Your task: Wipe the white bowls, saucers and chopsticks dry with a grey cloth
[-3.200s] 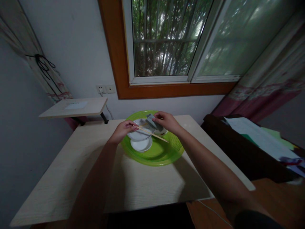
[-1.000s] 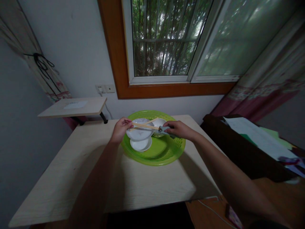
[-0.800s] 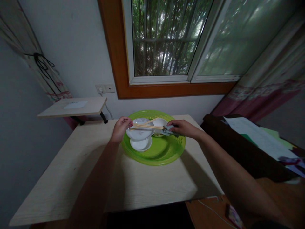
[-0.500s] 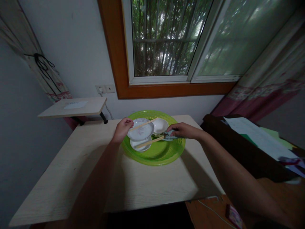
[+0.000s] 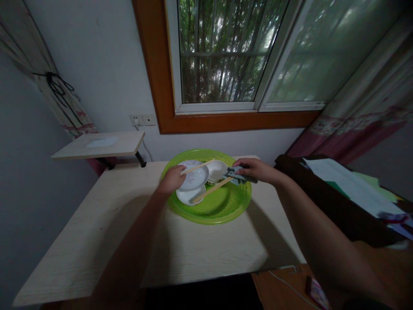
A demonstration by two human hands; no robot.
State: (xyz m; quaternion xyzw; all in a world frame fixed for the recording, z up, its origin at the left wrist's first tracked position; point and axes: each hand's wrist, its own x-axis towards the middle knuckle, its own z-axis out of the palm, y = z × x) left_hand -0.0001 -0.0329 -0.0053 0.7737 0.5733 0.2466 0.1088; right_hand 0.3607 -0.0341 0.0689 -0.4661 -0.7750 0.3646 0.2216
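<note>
Slim pale wooden chopsticks (image 5: 211,190) could slide from right hand (image 5: 251,168) if its closed grip through grey patterned cloth (image 5: 235,176) loosens; grip of left hand (image 5: 173,178) I cannot tell.

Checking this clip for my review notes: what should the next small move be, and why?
Probably a lift of the chopstick over the plate with the left hand: that hand is at its near end, while the right hand holds a grey cloth and at least one other chopstick.
</note>
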